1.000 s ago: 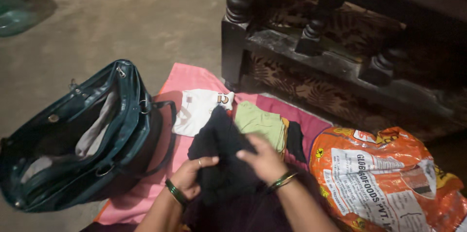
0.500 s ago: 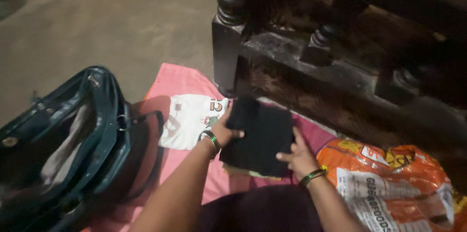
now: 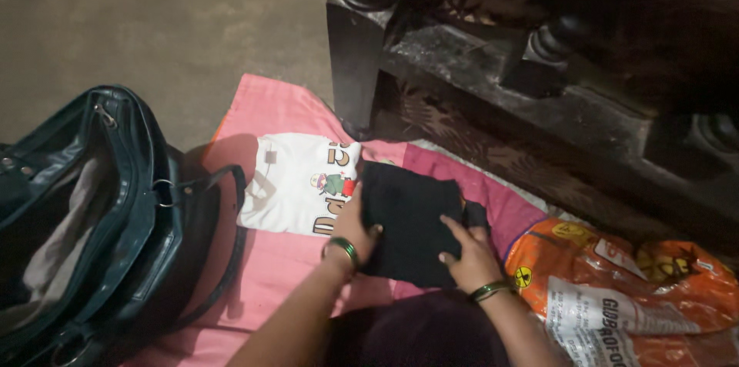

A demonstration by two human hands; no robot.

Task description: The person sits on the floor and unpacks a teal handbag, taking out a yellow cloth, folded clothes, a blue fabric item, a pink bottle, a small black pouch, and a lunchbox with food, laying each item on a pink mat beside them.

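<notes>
My left hand (image 3: 352,230) lies flat on the left edge of the folded black garment (image 3: 406,222), thumb hooked over its near corner, and my right hand (image 3: 469,253) presses open-palmed on its right side, fingers spread; neither hand is closed around it. The garment sits on the pink cloth (image 3: 286,263) spread on the floor, its left edge overlapping the white folded shirt (image 3: 296,182) with a small cartoon print and red letters. To the right, touching the pink cloth's edge, lies an orange plastic sack (image 3: 616,290) with a white printed panel and a small round yellow mark near my right wrist. On the far side the dark carved wooden frame (image 3: 493,82) stands close behind the cloth, leaving little room there. To the left the open dark green handbag (image 3: 115,213) rests partly on the cloth, its strap just beside the white shirt. Bare concrete floor (image 3: 169,20) opens up far left.
</notes>
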